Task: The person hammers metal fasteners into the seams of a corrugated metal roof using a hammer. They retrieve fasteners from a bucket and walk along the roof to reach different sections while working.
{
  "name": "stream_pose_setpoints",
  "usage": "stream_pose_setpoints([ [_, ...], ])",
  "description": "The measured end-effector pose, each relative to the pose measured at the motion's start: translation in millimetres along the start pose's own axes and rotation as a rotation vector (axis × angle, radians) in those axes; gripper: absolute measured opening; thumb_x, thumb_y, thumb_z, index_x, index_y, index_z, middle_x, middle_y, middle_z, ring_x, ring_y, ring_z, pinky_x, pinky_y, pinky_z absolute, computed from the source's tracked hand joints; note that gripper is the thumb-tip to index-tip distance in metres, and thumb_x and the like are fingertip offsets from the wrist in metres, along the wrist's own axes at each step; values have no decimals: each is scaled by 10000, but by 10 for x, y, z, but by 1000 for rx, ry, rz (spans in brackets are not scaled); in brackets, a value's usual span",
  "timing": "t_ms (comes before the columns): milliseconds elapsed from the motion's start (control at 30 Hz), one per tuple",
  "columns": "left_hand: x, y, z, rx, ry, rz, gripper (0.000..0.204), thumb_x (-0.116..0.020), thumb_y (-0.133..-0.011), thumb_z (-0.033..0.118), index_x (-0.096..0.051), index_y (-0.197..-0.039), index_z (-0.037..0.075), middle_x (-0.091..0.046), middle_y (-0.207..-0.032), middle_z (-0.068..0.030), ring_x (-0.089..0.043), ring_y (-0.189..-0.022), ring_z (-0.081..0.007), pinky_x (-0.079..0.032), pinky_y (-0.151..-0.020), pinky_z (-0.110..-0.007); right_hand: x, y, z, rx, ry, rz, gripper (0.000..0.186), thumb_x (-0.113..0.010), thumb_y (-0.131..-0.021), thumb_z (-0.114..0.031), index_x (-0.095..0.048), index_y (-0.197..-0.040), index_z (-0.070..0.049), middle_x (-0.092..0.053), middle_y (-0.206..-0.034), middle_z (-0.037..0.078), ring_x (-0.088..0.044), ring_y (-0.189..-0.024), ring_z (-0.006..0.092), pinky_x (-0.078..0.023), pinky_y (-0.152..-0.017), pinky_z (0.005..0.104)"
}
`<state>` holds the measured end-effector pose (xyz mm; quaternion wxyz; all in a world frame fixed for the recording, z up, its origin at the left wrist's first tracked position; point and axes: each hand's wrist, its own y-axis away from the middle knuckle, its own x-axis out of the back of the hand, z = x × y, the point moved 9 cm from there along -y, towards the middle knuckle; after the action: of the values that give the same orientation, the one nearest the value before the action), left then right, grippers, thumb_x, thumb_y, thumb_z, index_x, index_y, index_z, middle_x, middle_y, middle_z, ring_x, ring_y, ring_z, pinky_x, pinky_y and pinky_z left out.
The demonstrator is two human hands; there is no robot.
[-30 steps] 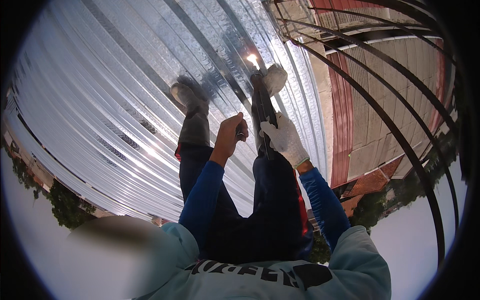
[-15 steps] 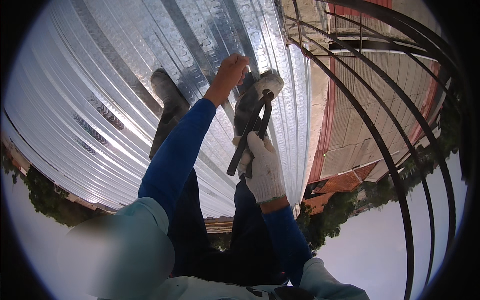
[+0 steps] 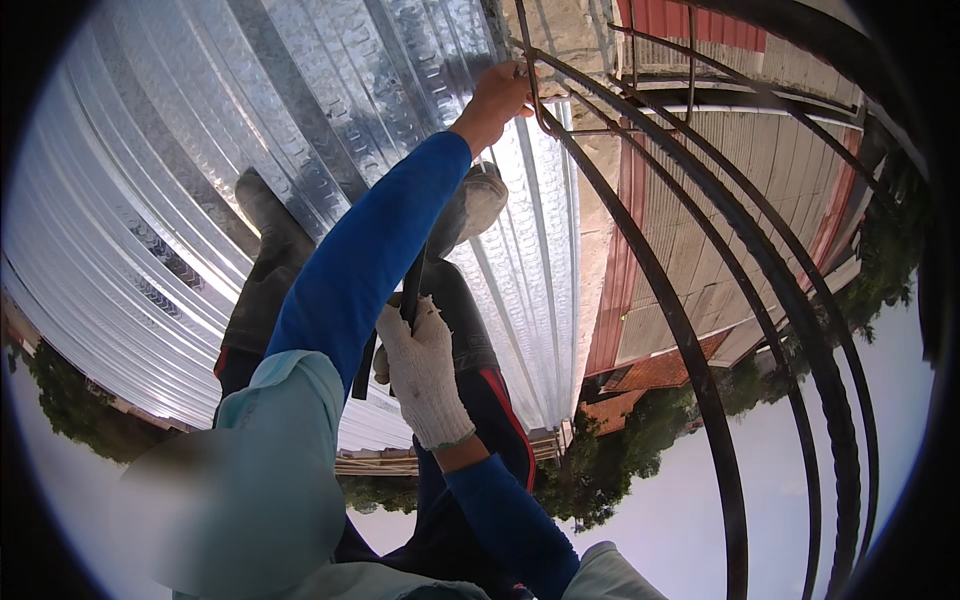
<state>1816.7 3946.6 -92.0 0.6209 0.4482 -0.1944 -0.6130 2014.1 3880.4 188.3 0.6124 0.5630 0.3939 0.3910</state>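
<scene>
My left hand, bare below a blue sleeve, reaches forward to a thin bent steel tie bar at the end of the rebar. Its fingers are closed right beside that bar; whatever they pinch is too small to make out. Lower down, my right hand in a white knit glove is shut on a pair of dark pincers. One pincer handle points down past the glove, and the jaws are hidden behind my left forearm.
Long rebar rods curve down the right side. Underfoot lies ribbed, shiny metal decking, where my boots stand. Beyond its right edge run a concrete strip and a lower corrugated roof.
My left hand has moved forward and right to the bent bar. My right hand, with the pincers, has drawn back and left. The view has shifted toward the rebar.
</scene>
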Motion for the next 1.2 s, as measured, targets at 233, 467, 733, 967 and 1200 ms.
stream_pose_setpoints([
  [233, -243, -247, -9, -134, -15, -125, 214, -689, -979, 147, -666, -1138, 6, -631, -874, -50, -595, -779, -150, -511, -680, -325, -36, -65, 217, -31, 29, -64, 195, -579, -1061, -200, -472, -1001, -49, -450, -661, -26, -454, -472, 52, -353, -426, 259],
  [467, -489, -681, -122, -306, 156, -264, 511, -698, -987, 129, -492, -1413, -65, -641, -1194, -99, -604, -1141, -190, -489, -980, -304, -51, -95, 479, 14, -220, -92, 193, -617, -1051, -165, -547, -1140, -9, -601, -784, 23, -524, -568, 60, -396, -487, 254],
  [733, -316, -389, -175, -264, -254, -254, 236, -604, -1017, 144, -605, -1194, -11, -633, -914, -134, -624, -848, -235, -505, -757, -388, 8, -133, 183, -17, 85, -19, 217, -652, -1028, -190, -542, -1091, -14, -691, -895, 76, -542, -557, 54, -429, -478, 246],
  [967, 525, 1293, 461, -358, -678, -212, 394, -581, -1041, 165, -583, -1413, 36, -677, -1026, -215, -662, -909, -332, -520, -880, -457, 117, -109, -3, 57, 168, 119, 179, -626, -1028, -184, -586, -1063, -13, -719, -840, 103, -503, -444, 53, -406, -399, 213],
  [1200, 1304, 2589, -236, 530, -33, 64, 521, -560, -1071, 494, -711, -1109, -3, -653, -895, -36, -612, -821, -128, -497, -763, -289, 19, -366, -269, 123, 424, 113, 190, -622, -1032, -189, -597, -1065, -3, -640, -721, 38, -520, -458, 46, -385, -397, 210],
])
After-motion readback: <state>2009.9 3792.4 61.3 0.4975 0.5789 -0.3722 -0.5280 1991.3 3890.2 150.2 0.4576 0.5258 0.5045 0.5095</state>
